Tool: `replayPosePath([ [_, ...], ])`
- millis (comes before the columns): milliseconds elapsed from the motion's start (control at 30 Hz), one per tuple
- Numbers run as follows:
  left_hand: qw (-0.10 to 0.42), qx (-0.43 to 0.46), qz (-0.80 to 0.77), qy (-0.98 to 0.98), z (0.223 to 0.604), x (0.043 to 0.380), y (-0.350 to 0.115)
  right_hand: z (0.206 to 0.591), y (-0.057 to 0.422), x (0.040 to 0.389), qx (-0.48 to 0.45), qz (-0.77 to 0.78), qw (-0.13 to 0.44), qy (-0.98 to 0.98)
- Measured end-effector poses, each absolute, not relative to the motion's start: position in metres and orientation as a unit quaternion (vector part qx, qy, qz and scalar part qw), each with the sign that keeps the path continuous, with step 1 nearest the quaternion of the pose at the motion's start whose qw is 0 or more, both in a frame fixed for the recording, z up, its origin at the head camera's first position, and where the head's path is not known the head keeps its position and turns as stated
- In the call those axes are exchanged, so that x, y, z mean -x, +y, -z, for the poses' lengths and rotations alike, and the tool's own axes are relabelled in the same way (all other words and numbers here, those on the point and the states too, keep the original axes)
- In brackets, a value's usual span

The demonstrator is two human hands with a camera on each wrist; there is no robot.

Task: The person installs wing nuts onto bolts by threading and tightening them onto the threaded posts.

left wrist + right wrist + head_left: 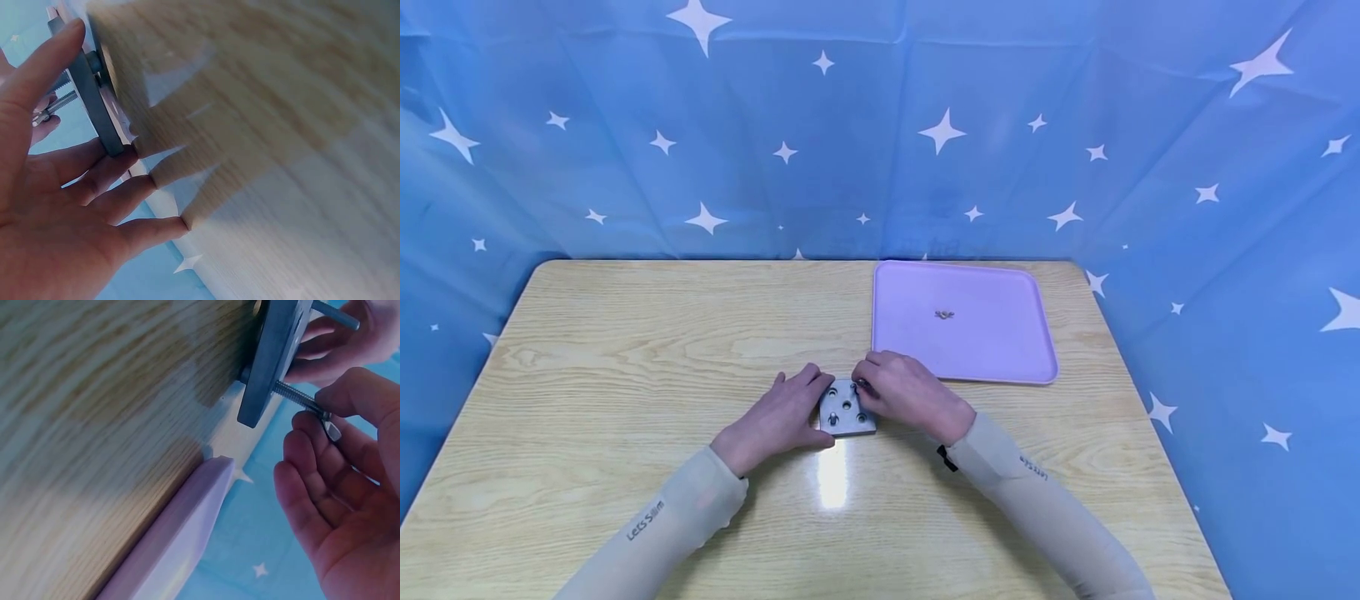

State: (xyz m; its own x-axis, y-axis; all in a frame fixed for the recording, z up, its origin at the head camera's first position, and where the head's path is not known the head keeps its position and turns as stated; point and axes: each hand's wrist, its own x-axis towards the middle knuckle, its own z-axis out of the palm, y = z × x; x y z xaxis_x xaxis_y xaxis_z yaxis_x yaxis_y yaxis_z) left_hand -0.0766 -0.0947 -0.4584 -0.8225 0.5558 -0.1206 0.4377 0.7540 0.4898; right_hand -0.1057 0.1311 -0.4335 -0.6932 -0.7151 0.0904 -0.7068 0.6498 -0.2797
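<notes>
A square grey metal plate (pixel 847 427) with several holes lies near the middle of the table. My left hand (pixel 778 425) grips it at its left edge, with thumb and fingers on opposite sides. My right hand (pixel 910 393) is at the plate's upper right corner. There, thumb and fingertips pinch a small wing nut (pixel 332 430) at the end of a threaded bolt (pixel 294 395), which sticks out of the plate. Another bolt (pixel 337 315) stands out of the plate nearer the left hand. A bolt head (pixel 94 61) shows on the plate's underside.
A purple tray (pixel 1000 350) lies at the back right of the wooden table (pixel 647 333), just beyond my right hand. Small brass-coloured pieces (pixel 944 315), seemingly wing nuts, sit on it. A blue star-patterned cloth (pixel 850 183) hangs behind and beside the table.
</notes>
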Motion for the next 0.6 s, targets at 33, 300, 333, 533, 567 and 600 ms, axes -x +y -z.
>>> replayPosePath([
  [33, 0.131, -0.267, -0.227, 0.927, 0.4582, 0.0763, -0.0946, 0.4335, 0.1315, 0.1054, 0.391, 0.15, 0.015, 0.908],
  [300, 0.141, -0.261, -0.224, 0.928, 0.4569, 0.0743, -0.0942, 0.4373, 0.1361, 0.1019, 0.383, 0.171, 0.016, 0.907],
  [333, 0.14, -0.261, -0.224, 0.928, 0.4568, 0.0743, -0.094, 0.4377, 0.1365, 0.1016, 0.382, 0.174, 0.015, 0.908],
  [533, 0.135, -0.263, -0.221, 0.929, 0.457, 0.0752, -0.0935, 0.4396, 0.1349, 0.1009, 0.374, 0.166, -0.014, 0.912],
  [567, 0.134, -0.264, -0.221, 0.929, 0.4572, 0.0754, -0.0935, 0.4398, 0.1343, 0.1007, 0.371, 0.163, -0.021, 0.914],
  [600, 0.134, -0.264, -0.221, 0.929, 0.457, 0.0757, -0.0933, 0.4401, 0.1337, 0.1005, 0.367, 0.158, -0.026, 0.916],
])
